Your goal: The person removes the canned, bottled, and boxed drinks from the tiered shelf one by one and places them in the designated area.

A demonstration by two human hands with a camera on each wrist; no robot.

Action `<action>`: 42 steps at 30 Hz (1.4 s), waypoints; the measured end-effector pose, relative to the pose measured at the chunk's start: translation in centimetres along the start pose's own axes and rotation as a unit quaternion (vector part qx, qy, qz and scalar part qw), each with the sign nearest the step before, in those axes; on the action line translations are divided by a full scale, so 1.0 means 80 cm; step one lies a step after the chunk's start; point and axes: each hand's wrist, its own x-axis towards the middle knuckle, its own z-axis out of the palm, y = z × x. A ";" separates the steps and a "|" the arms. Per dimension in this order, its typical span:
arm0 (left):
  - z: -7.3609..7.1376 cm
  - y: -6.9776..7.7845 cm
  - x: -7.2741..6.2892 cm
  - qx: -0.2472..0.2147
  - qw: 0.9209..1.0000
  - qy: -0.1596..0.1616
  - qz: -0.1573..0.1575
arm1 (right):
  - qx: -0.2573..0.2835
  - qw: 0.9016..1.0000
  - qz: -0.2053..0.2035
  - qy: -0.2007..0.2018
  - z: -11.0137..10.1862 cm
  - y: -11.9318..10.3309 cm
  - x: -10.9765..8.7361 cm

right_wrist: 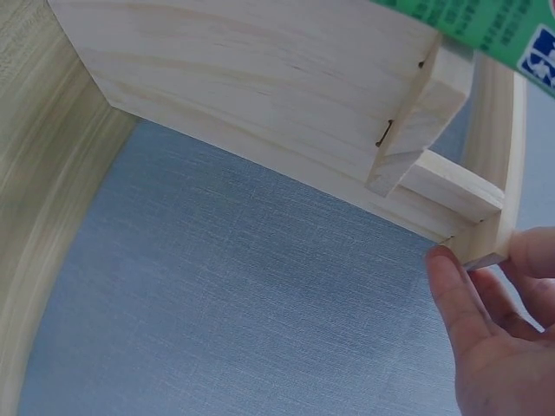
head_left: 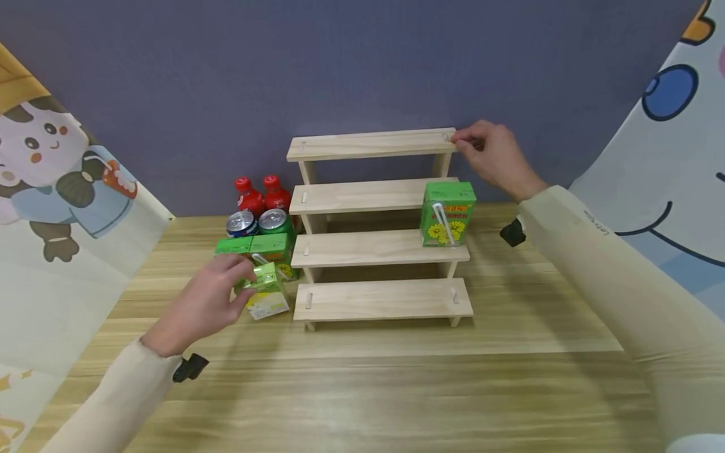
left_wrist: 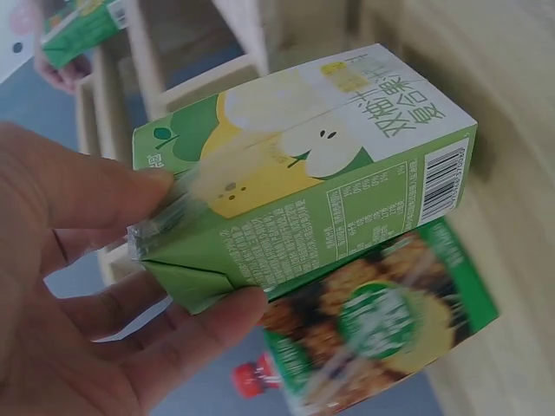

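My left hand [head_left: 206,302] grips the top end of a light green and white juice carton [head_left: 267,303], left of the wooden stepped rack [head_left: 374,305]. In the left wrist view, pears and a barcode are printed on this carton [left_wrist: 303,147], and thumb and fingers press its foil-like end. My right hand [head_left: 495,157] pinches the right end of the rack's top shelf [head_left: 368,145]. The right wrist view has the fingers [right_wrist: 460,303] at that shelf's corner. A green drink carton [head_left: 457,217] with yellow flowers and a wrapped straw stands upright on the second shelf from the bottom, at its right end.
Left of the rack stand two red-capped bottles [head_left: 249,196], two cans [head_left: 274,219] and green cartons [head_left: 274,244] close together. Behind is a blue-grey wall [head_left: 362,69]; printed panels flank the wood-grain tabletop [head_left: 385,390].
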 end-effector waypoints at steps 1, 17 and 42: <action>0.004 -0.001 -0.001 -0.003 1.000 -0.004 -0.004 | 0.000 1.000 0.001 0.000 0.000 0.000 0.000; 0.030 -0.013 0.003 -0.001 0.999 0.040 -0.001 | 0.005 1.000 -0.005 -0.002 0.000 0.002 0.000; 0.050 -0.019 0.027 0.006 0.998 0.069 -0.010 | -0.003 1.000 -0.008 0.006 -0.003 0.009 0.001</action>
